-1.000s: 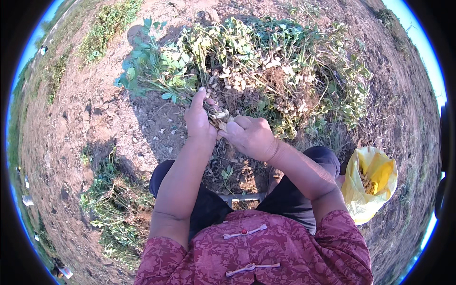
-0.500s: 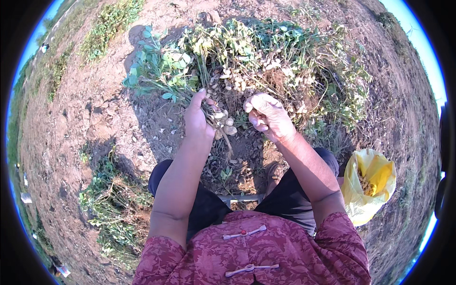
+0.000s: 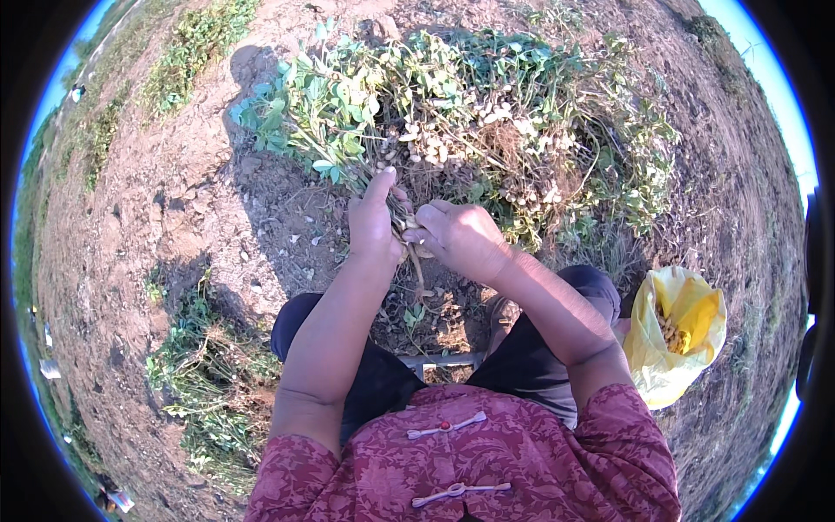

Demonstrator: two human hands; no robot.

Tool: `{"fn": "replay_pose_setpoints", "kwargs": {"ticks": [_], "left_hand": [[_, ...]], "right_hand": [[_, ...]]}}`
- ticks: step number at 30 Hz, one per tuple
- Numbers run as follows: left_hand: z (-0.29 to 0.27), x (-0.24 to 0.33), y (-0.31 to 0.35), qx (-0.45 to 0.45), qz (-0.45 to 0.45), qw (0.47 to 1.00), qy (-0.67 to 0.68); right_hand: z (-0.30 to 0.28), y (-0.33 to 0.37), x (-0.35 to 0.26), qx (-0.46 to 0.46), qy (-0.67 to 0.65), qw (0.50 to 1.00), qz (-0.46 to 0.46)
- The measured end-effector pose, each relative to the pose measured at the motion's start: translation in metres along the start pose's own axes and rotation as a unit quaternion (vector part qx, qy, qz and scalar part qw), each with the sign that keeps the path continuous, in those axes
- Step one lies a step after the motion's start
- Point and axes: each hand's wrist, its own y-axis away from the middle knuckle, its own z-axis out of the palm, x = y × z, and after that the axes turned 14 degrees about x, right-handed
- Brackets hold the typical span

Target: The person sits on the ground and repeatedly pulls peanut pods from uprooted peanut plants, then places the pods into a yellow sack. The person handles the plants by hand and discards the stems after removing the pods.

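In the head view, a peanut plant stem (image 3: 409,228) is gripped by the left hand (image 3: 374,222), whose fingers are wrapped around it with the thumb pointing up toward the leaves. The stem's long axis runs roughly away from the person: its green top lies beyond the left hand, merging into the heap of uprooted peanut plants (image 3: 470,113) on the soil, while a thin root end hangs down below the fist toward the knees. The right hand (image 3: 457,235) is held just beside the left, touching the same stem from the right side; its fingers are curled and pinched on pale pods (image 3: 416,235) at the point where both hands meet. Both hands are thus equally near the stem, the pods lying between them. The heap lies directly ahead of the hands, well within reach, its pale pod clusters turned up among the leaves.

A yellow plastic bag (image 3: 674,335) stands open on the ground at the person's right, beside the right knee and behind the right elbow; loose pods are seen inside it. No label or print can be made out on it. A second, smaller pile of plants (image 3: 204,383) lies on the soil at the person's left. A grey bar of a low stool (image 3: 439,358) is visible between the legs.
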Motion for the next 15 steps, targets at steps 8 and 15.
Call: {"fn": "replay_pose_setpoints", "kwargs": {"ticks": [8, 15], "left_hand": [[0.0, 0.025, -0.018, -0.008, 0.011, 0.998, 0.059], [-0.011, 0.029, -0.02, -0.17, -0.068, 0.972, 0.147]], "right_hand": [[-0.033, 0.003, -0.042, -0.276, -0.508, 0.742, 0.339], [-0.031, -0.003, 0.019, -0.011, -0.624, 0.666, 0.408]]}}
